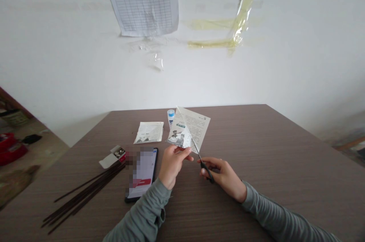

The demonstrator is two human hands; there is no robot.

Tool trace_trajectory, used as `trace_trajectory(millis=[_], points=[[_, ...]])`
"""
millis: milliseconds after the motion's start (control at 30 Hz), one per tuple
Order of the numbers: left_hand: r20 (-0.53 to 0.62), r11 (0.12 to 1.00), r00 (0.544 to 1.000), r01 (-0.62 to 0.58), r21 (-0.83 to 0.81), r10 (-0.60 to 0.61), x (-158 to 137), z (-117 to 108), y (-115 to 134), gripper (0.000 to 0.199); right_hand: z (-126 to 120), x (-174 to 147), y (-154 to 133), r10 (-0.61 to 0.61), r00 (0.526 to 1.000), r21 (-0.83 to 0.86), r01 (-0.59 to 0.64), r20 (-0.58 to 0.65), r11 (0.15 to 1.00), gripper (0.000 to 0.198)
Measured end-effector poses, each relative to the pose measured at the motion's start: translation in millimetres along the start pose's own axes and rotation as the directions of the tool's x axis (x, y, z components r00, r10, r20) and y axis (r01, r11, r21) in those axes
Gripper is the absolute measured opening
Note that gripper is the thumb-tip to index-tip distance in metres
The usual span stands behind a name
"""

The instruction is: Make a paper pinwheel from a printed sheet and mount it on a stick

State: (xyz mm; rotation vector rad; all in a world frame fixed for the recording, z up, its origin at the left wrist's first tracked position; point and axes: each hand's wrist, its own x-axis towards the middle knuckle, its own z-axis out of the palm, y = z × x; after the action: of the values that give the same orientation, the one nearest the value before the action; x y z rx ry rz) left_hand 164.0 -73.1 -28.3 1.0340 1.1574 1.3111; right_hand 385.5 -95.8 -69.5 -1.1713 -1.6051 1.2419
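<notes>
Gripping black-handled scissors (203,165) with curled fingers, the right hand (225,177) holds the narrow metal blades at the near edge of a thin printed page (196,126) above a brown wood-grain table (285,166). The left hand (172,162), nearly closed, pinches the sheet's near left corner between thumb and fingers. A straight diagonal line runs from the page's far corner toward the blades; whether it is a cut or a crease cannot be told. Grey-green knit sleeves (266,209) cover both arms.

Just behind the page stands a clear-capped glue stick (170,113) with a blue band; to its left lies a squarish stack of printed paper (148,132). Nearer, a small white cardboard box (110,160) gapes open, its flap spread, showing small dark and pale pieces too tiny to identify. Slender dark brown sticks (88,187) fan out beside it, near a black-edged smartphone (144,181) whose lit screen, partly pixelated, bears a red bar.

The page carries grey figure drawings, a green heading strip and lines of type too small to read. On the white wall (228,78) hang a ruled paper chart (145,2), its headings illegible, and glossy yellowed tape (211,44).
</notes>
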Motion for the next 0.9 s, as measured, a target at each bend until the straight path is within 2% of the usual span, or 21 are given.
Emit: trace_trajectory(millis=[633,900], points=[[-0.003,1.0,1.0,0.013,0.006,-0.013,-2.2,1.8,2.6,0.039,2.9,-0.8,-4.4,0.015,0.999,0.002,-0.015,-0.044,1.0,0.064],[-0.026,0.999,1.0,0.018,0.043,-0.016,-0.5,0.9,-2.5,0.047,2.5,-0.5,-3.7,-0.008,0.998,-0.019,0.007,-0.07,1.0,0.055]])
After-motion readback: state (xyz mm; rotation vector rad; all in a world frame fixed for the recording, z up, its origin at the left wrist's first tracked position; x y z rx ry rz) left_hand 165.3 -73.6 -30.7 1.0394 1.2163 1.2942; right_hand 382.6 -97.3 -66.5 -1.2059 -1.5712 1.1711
